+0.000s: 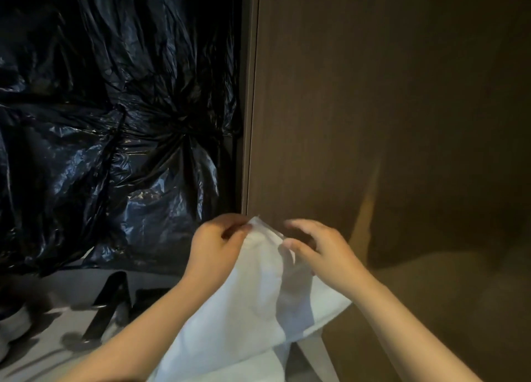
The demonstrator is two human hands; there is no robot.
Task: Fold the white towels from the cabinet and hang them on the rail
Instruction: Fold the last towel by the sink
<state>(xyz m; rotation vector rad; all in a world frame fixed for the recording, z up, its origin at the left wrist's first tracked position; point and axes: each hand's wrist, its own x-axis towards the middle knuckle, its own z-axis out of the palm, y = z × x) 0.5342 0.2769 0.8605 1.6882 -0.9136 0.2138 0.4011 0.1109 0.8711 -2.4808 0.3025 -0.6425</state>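
Both hands meet the white cloth towel's (253, 295) top edge beside the brown wooden panel (359, 108): left hand (218, 245) pinching, right hand (316, 248) loose-fingered, thumb touching.

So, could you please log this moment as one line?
fold | left hand pinches white towel corner | right hand at its top edge, grip unclear
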